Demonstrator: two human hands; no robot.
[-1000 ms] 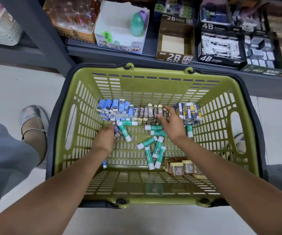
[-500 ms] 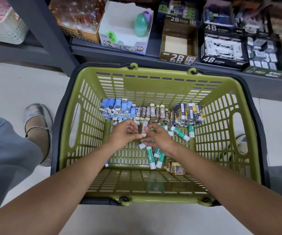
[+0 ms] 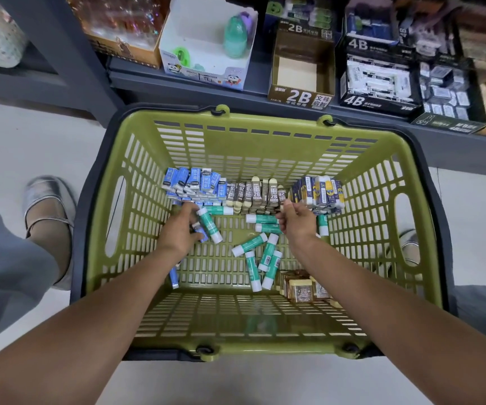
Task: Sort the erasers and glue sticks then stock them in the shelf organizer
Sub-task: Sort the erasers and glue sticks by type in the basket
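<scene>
Two hands reach down into a green basket (image 3: 265,135). The left hand (image 3: 179,232) curls its fingers round a glue stick (image 3: 210,226) that slants from its fingertips toward its thumb, with a small blue eraser (image 3: 202,233) seemingly tucked under the same fingers. The right hand (image 3: 296,222) has its fingers bent inward near the brown erasers, but whether it pinches anything cannot be told. Between the hands, two glue sticks (image 3: 260,219) lie flat, touching the right hand's knuckle side; another (image 3: 220,210) lies just beyond the left fingertips, and one (image 3: 322,225) stands just right of the right hand. Nearer the wrists, a loose cluster of four sticks (image 3: 266,257) lies crossed on the basket floor. Just past the fingertips, along the far wall, run three rows: blue erasers (image 3: 192,182) ahead of the left hand, brown 2B erasers (image 3: 255,194) in the middle, navy-and-yellow erasers (image 3: 319,191) ahead of the right. Under the right forearm sits a clump of gold boxes (image 3: 301,287); beside the left forearm lies a lone blue eraser (image 3: 174,277). Beyond the basket, a shelf (image 3: 259,89) holds an open 2B carton (image 3: 301,74) and a 4B carton (image 3: 376,83).
</scene>
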